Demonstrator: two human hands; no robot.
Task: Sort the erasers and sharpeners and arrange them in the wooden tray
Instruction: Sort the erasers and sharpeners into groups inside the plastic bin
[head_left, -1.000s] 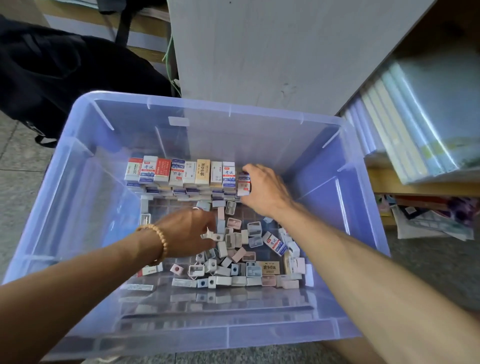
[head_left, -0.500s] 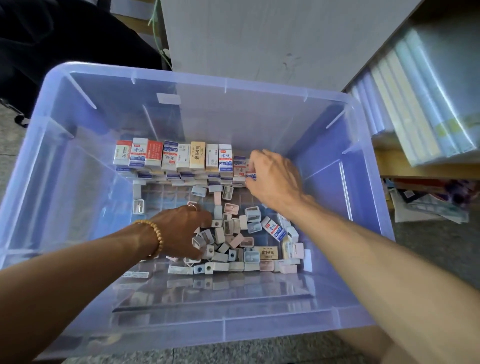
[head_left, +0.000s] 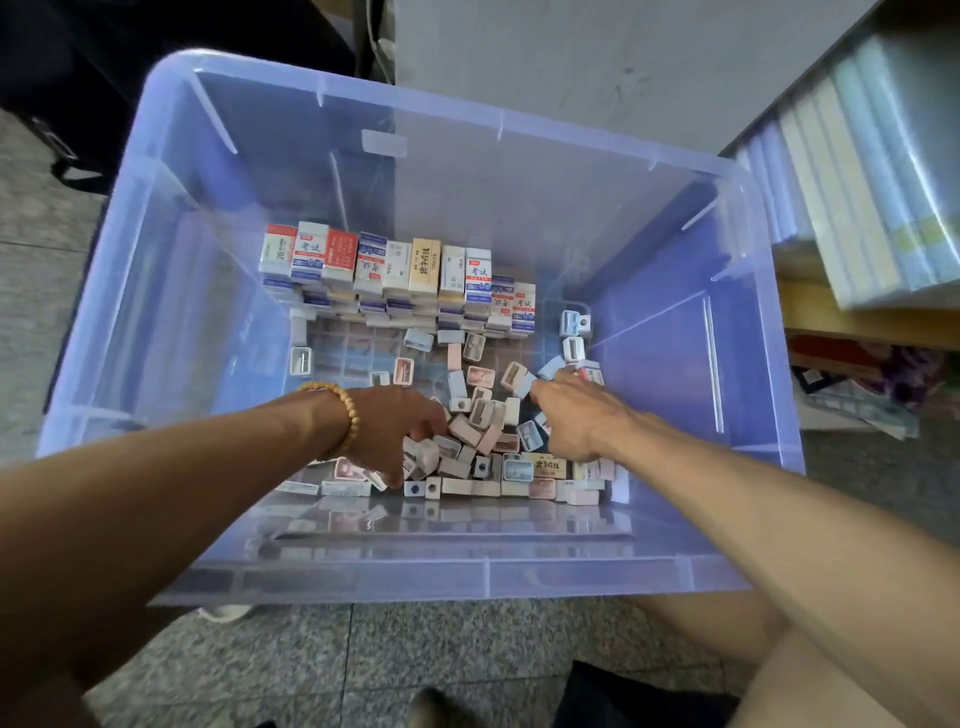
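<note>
Your right hand (head_left: 576, 415) is nearer the eraser row (head_left: 395, 270), which runs across the upper frame; both hands' grip in the pile (head_left: 483, 431) I cannot tell.

two hands (head_left: 400, 431), one bin (head_left: 675, 577), one bracelet (head_left: 345, 410)

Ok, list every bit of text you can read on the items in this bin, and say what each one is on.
"考试" and "2B": white and blue eraser sleeve in the stacked row.
"考试" and "2B": eraser sleeve near the row's left end.
"2B": leftmost eraser sleeve.
Brush-style characters, too unclear to read: tan eraser in the row and tan eraser in the loose pile.
Red sleeve: print too small.
Sharpeners: no legible text.
</note>
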